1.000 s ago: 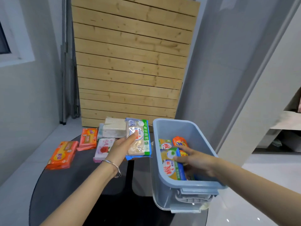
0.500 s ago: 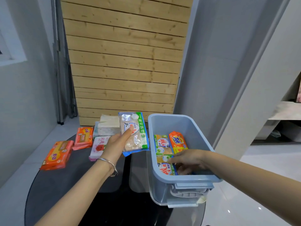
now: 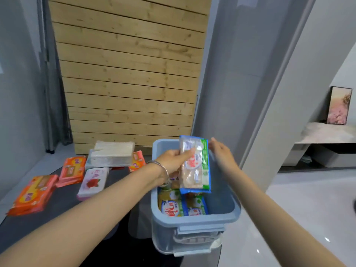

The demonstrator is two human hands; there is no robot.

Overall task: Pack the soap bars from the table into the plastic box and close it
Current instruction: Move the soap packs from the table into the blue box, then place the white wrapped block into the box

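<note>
My left hand [image 3: 173, 162] grips a blue-and-green soap pack [image 3: 195, 164], held upright over the open blue plastic box [image 3: 221, 214]. My right hand [image 3: 221, 153] is at the pack's top right corner with fingers apart; I cannot tell whether it touches. Packed soap bars [image 3: 183, 205] lie on the box bottom. On the dark table [image 3: 63, 209] to the left lie orange soap packs [image 3: 32, 195], another orange pack [image 3: 73, 170], a pink-and-white soap [image 3: 93, 182], a pale clear-wrapped stack [image 3: 112, 154] and a small orange pack [image 3: 137, 160].
The box stands at the table's right edge, with white floor [image 3: 298, 209] beyond. A slatted wooden panel [image 3: 131, 74] leans behind the table. A grey wall corner [image 3: 269, 93] rises right of the box. A shelf with a framed picture [image 3: 339, 106] is at far right.
My left hand carried the blue-and-green pack rightward from above the table to over the box. My right hand came up out of the box to the pack's top edge.
</note>
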